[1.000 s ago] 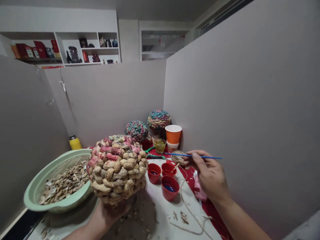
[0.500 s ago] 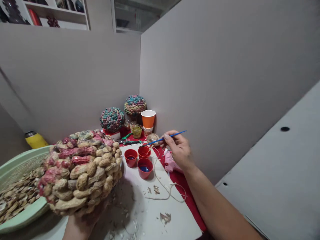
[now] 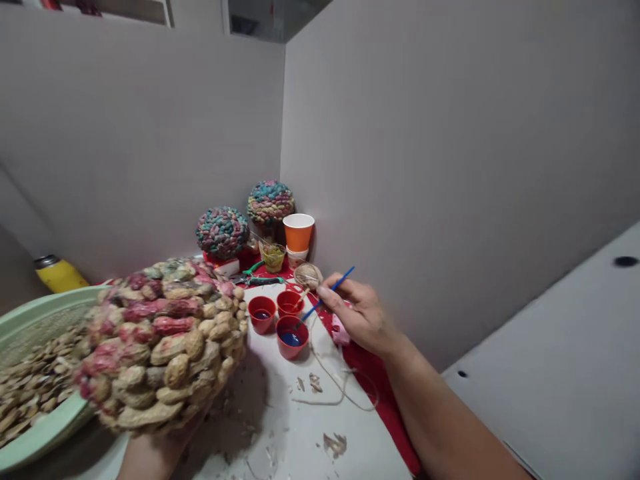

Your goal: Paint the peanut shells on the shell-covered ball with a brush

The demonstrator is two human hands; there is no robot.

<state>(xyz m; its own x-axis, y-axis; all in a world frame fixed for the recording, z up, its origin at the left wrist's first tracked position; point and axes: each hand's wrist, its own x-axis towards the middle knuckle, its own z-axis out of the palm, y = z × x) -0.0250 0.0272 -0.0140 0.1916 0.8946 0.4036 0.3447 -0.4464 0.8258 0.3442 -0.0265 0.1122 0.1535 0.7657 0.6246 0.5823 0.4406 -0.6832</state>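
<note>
White surface (image 3: pixel 363 430), brush tip (image 3: pixel 299 325) now in cup (image 3: pixel 291 349).

- The right forearm (image 3: pixel 447 417), bare, slants from the lower right up toward the middle.
- The right hand (image 3: pixel 361 315) points left, with the thumb (image 3: pixel 333 300) and forefinger closed in a pinch, thumb side toward the camera.
- The left wrist (image 3: pixel 150 457), also bare, rises from the bottom edge, left of centre.
- The left hand (image 3: pixel 186 432) is mostly hidden, fingers out of sight.

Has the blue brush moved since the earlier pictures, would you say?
Yes: judged against the front red cup, the blue brush has brought its tip nearer the camera, to the cup's mouth.
</note>
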